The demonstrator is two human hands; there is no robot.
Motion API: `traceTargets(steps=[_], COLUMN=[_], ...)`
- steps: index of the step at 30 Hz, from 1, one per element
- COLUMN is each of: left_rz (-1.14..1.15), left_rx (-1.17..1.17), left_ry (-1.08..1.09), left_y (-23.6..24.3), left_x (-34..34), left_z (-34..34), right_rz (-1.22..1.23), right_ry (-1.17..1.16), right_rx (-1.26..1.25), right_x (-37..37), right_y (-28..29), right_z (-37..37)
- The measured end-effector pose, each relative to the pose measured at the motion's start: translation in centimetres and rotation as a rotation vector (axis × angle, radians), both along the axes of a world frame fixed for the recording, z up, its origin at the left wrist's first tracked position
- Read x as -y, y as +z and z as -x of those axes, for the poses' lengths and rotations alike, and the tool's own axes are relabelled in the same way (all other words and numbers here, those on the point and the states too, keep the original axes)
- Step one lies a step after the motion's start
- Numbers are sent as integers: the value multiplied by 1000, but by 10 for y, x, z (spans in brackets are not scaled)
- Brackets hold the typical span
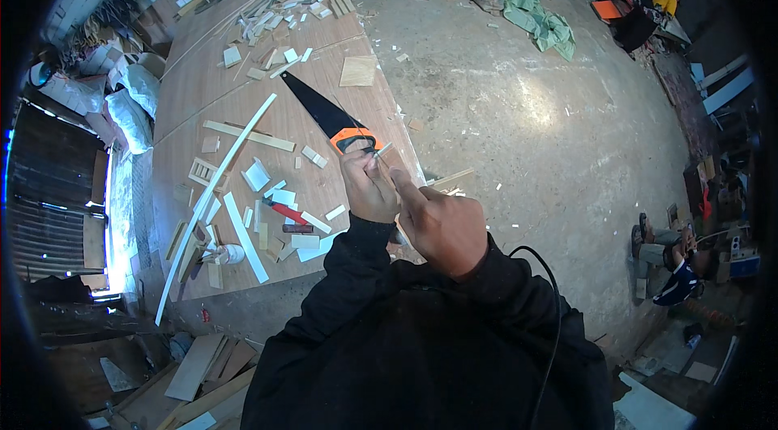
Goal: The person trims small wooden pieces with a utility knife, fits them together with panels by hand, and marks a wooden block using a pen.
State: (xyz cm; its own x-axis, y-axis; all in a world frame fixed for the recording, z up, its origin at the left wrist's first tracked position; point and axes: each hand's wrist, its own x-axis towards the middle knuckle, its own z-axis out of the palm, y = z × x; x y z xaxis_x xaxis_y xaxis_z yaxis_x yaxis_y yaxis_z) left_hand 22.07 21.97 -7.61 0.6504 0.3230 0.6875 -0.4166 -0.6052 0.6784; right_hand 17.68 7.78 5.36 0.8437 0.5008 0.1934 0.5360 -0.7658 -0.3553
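My left hand (366, 187) and my right hand (442, 223) meet close together over the near right edge of a plywood workbench (243, 106). Both pinch a small thin pale piece (382, 150), likely a sliver of wood, whose tip sticks out above my left fingers. Just beyond my left hand lies a hand saw (324, 114) with a black blade and an orange and black handle. Black sleeves cover both forearms.
Wood offcuts, white strips, a long white batten (215, 187), a red-handled tool (285, 211) and a glue bottle (229, 253) litter the bench. Concrete floor lies to the right, with a green cloth (543, 21). Another person crouches at far right (668, 256). Boards lie below the bench.
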Motion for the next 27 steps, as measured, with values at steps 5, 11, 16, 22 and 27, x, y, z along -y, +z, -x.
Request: traceTargets(steps=[5, 11, 16, 22, 27], left_rz=[-41, -57, -5, 37, 5], left_rx=[-41, -74, -118, -142, -179], left_ry=[43, 54, 31, 25, 112], left_y=[0, -7, -2, -5, -18], left_x=[-4, -4, -5, -6, -20], left_z=[0, 1, 8, 11, 8], right_rz=[3, 13, 12, -25, 33], right_ry=[10, -8, -15, 6, 15], right_rx=[10, 23, 29, 47, 24], right_x=[-1, -2, -5, -8, -8], right_y=[-6, -18, -20, -28, -20], right_z=[-2, -2, 0, 0, 9])
